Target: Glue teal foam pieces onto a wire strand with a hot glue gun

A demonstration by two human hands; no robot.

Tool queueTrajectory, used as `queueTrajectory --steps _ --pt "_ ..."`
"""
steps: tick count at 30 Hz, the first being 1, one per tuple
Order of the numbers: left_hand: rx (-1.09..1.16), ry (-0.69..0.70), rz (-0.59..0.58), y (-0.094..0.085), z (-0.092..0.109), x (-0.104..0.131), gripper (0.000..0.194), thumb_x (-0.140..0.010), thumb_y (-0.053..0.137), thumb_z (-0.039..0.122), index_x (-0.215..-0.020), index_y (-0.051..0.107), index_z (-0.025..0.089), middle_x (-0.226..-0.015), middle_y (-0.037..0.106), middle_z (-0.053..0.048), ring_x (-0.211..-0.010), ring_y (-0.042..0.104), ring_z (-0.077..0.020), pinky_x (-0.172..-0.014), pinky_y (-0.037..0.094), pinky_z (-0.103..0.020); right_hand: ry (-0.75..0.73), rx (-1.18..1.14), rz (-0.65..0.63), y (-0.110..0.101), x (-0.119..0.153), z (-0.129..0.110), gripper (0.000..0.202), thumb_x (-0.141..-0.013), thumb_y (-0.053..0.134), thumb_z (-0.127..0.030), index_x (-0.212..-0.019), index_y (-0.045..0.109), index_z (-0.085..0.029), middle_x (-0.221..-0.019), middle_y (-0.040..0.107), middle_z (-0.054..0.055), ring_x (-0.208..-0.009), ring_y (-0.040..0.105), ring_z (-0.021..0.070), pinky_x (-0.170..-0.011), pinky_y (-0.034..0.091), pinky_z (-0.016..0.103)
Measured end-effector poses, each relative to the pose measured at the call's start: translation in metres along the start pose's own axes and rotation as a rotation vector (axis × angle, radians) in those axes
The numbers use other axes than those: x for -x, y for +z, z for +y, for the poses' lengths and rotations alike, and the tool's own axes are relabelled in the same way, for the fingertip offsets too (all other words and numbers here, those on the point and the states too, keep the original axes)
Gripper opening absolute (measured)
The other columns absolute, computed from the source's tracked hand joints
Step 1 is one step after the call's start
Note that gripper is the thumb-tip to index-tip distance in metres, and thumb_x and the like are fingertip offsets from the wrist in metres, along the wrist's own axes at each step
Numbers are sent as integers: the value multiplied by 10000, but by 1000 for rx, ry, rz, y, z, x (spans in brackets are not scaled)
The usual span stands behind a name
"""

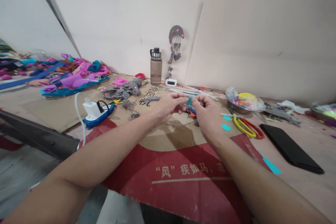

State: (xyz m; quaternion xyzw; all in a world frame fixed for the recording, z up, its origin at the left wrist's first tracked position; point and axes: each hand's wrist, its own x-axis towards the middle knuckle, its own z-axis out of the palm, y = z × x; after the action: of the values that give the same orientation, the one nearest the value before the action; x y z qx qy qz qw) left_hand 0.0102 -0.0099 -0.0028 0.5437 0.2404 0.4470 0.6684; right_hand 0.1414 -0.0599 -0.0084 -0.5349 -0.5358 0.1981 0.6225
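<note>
A small teal piece that looks like felt [189, 101] is pinched between my two hands above the cardboard sheet. My left hand [169, 106] grips its left side with thumb and fingers. On its right side, the thumb and fingers of my right hand [208, 113] close on it. Just under the hands, something blue and orange [192, 112] is partly hidden. Right of my right hand lie a teal flower-shaped cutout [226, 127] and scissors [244, 126] with yellow and red handles.
A black phone [291, 147] lies at the right, near a metal bowl [244, 109] of colourful bits. A water bottle [156, 68] stands by the back board, beside a grey hanging ornament [176, 36]. A blue power strip [99, 117] and grey felt pieces [120, 91] sit left.
</note>
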Motion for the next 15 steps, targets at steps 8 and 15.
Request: queueTrajectory --steps 8,15 --pt "99 -47 16 4 -1 0 124 -747 739 133 -762 622 95 -597 605 9 -519 557 -56 -495 424 -179 -20 29 19 1 0 2 184 -791 591 -367 -746 572 -190 -597 383 -68 -534 350 88 -509 327 234" --pt "76 -3 24 4 -3 0 64 -771 694 129 -765 638 99 -561 571 21 -475 510 -43 -439 364 -161 -34 68 25 0 1 -2 174 -787 592 -353 -737 558 -189 -606 362 -69 -545 337 87 -510 323 233"
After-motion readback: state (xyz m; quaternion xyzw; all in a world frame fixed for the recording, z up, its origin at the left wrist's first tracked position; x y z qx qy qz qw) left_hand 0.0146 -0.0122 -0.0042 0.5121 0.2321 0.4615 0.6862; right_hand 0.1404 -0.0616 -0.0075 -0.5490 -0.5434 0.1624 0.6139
